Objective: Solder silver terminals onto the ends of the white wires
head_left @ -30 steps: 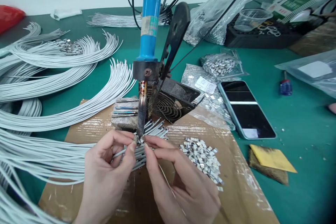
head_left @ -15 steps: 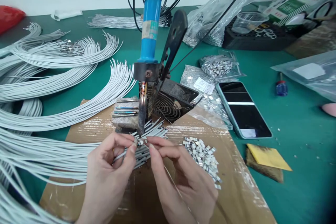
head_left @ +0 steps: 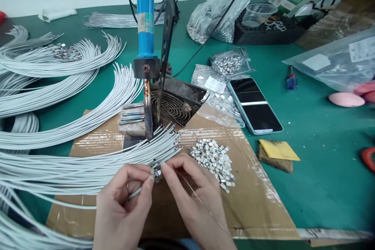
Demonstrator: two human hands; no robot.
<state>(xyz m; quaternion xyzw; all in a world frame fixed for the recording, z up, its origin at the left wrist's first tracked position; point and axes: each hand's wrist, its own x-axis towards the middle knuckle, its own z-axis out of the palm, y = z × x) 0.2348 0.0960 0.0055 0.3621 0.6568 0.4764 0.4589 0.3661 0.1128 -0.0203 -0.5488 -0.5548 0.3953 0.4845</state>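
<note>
My left hand (head_left: 123, 201) is closed in a pinch on a white cable (head_left: 135, 193), whose end points toward my right fingertips. Thin solder wire (head_left: 194, 193) runs across my right hand (head_left: 196, 197), pinched between thumb and forefinger. Small silvery metal pieces (head_left: 158, 172) show between the fingertips of both hands; whether one is joined to the cable cannot be made out. Above and behind the hands, a blue soldering iron (head_left: 145, 15) hangs in a black clamp with its tip down, apart from the fingers. A bundle of white cables (head_left: 140, 156) lies just beyond my hands.
A pile of small metal tabs (head_left: 213, 160) lies on the cardboard (head_left: 252, 203), right of my hands. Behind stand a black fan (head_left: 175, 99) and a block with metal rods (head_left: 131, 119). A phone (head_left: 254, 105), yellow sponge (head_left: 279, 149) and plastic bags (head_left: 331, 60) sit right.
Both hands have come down and away from the soldering iron's tip, still pinching the cable and the solder wire. The view has shifted to the right.
</note>
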